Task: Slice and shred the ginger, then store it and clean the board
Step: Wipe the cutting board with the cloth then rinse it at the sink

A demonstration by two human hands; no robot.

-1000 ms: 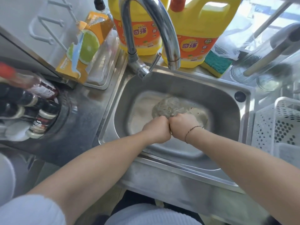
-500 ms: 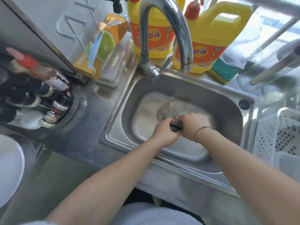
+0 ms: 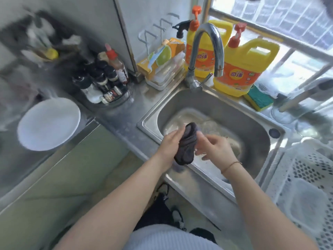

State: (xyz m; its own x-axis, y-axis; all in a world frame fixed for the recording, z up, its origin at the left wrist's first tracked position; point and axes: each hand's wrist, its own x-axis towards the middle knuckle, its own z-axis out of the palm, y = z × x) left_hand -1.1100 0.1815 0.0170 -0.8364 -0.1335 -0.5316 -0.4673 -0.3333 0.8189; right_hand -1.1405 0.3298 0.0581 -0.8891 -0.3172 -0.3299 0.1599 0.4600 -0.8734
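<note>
Gripping a dark grey cloth over the near left corner of the steel sink, the left hand has its fingers curled round the rolled fabric, which stands roughly upright at the centre of the frame. The right hand sits just to the right of the cloth with its fingers loosely spread; its fingertips appear to reach the cloth's side, though blur keeps contact from being certain. A thin bracelet circles the right wrist.

Above the basin arches a chrome tap. Behind it, along the window at upper right, stand two yellow detergent jugs with orange labels and red pump tops. A green and yellow sponge lies on the sink's ledge just right of the nearer jug. Left of the tap, an orange packet printed with a lime slice leans in a white tray. Further left, a cluster of dark-capped seasoning bottles sits on the steel counter. A white plate rests at the left of the frame. A white perforated basket fills the lower right. Neither ginger nor a cutting board can be made out in this view.
</note>
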